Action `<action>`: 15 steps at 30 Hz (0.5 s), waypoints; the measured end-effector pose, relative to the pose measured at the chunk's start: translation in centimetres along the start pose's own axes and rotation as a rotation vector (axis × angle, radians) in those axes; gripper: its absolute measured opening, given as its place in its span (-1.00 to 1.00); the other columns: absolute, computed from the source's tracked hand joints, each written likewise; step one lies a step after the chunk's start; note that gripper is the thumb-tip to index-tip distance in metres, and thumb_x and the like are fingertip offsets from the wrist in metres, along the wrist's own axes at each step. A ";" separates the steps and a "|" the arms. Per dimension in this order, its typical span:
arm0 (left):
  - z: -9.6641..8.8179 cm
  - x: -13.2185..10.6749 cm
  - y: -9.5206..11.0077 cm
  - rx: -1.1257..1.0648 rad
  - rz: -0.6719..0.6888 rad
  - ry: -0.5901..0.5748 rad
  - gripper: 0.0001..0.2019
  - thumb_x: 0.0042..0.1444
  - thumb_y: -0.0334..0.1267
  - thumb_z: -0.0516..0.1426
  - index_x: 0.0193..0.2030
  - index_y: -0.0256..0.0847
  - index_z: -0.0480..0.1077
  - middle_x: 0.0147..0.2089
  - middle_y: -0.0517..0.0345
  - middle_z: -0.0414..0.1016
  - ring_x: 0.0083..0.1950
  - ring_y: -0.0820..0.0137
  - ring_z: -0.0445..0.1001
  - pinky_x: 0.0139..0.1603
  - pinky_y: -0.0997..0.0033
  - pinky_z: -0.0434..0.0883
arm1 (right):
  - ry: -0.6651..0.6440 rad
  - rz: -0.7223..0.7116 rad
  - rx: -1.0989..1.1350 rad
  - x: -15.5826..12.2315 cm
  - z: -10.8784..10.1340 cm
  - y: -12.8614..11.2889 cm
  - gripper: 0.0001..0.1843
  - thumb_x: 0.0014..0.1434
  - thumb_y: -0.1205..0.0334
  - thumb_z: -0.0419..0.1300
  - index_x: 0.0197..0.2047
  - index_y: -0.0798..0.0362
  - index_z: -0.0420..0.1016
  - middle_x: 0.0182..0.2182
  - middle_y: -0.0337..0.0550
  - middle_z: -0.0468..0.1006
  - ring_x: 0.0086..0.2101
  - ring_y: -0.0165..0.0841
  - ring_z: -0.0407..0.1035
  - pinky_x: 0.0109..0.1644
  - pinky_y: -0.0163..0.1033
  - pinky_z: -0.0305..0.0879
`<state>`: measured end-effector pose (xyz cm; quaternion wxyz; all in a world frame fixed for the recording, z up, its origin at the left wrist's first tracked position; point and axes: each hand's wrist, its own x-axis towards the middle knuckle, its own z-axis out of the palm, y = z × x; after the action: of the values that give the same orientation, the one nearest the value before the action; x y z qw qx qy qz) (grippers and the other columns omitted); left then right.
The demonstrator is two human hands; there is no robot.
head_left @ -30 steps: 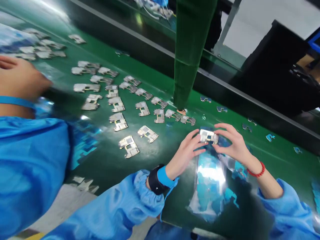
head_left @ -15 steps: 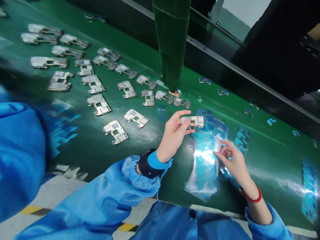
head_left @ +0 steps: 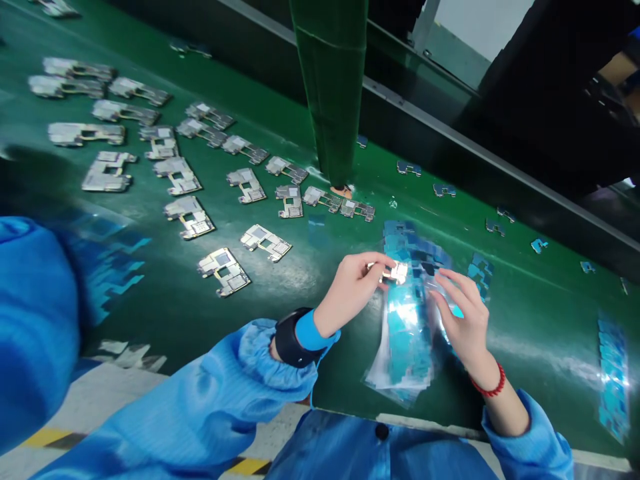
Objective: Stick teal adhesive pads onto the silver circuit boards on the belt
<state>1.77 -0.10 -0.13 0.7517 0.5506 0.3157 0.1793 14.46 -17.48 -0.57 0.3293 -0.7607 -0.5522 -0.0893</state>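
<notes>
My left hand (head_left: 353, 288) pinches a small silvery circuit board (head_left: 391, 271) just above a stack of clear film sheets with blue stickers (head_left: 407, 327) on the green belt (head_left: 525, 320). My right hand (head_left: 463, 317) hovers over the same stack, fingers curled toward a sheet's blue stickers, thumb and forefinger close together; whether anything is between them I cannot make out. A black wrist strap sits on my left wrist and a red bead bracelet on my right.
Several more circuit boards (head_left: 223, 270) lie in rows across the belt to the left. A green post (head_left: 333, 87) stands behind them. Loose blue stickers (head_left: 537, 245) dot the belt at right. Another person's blue sleeve (head_left: 35, 320) fills the left foreground.
My left hand lowered the board toward the sticker sheets. My right hand let go of the board, dropped to the stack, then rose toward the board again. The view shifted left.
</notes>
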 end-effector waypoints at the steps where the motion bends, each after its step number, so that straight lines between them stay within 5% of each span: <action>1: 0.1 -0.2 0.1 0.013 -0.003 -0.034 -0.82 0.07 -0.23 0.17 -0.38 -0.27 0.57 -0.32 0.05 0.57 -0.36 0.34 0.53 -0.39 0.38 0.55 | 0.016 -0.034 -0.012 0.1 -0.5 -0.6 -0.59 0.22 0.41 0.22 0.12 -0.09 0.44 -0.05 0.03 0.54 -0.06 -0.16 0.45 -0.01 0.07 0.41; 6: 0.8 -1.0 0.3 0.087 0.089 -0.253 -0.79 0.11 -0.17 0.19 -0.39 -0.23 0.60 -0.26 0.03 0.59 -0.29 0.33 0.51 -0.40 0.45 0.46 | -0.054 -0.136 -0.012 0.0 -1.4 -2.8 -0.41 0.18 0.47 0.25 0.23 -0.15 0.33 -0.10 0.02 0.52 -0.11 -0.15 0.44 -0.08 0.03 0.42; 15: 0.9 -1.4 -0.1 0.174 0.181 -0.241 -0.82 0.17 -0.21 0.15 -0.35 -0.23 0.53 -0.24 0.05 0.52 -0.30 0.38 0.45 -0.41 0.47 0.36 | -0.200 0.011 0.234 1.5 -1.8 -2.0 -0.60 0.20 0.17 0.28 0.11 -0.08 0.44 -0.01 0.01 0.47 -0.01 -0.17 0.40 0.05 0.04 0.38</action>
<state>1.32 -1.62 0.38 0.7144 0.6573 0.1865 0.1511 13.65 -17.01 2.40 0.3596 -0.7251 -0.5848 0.0538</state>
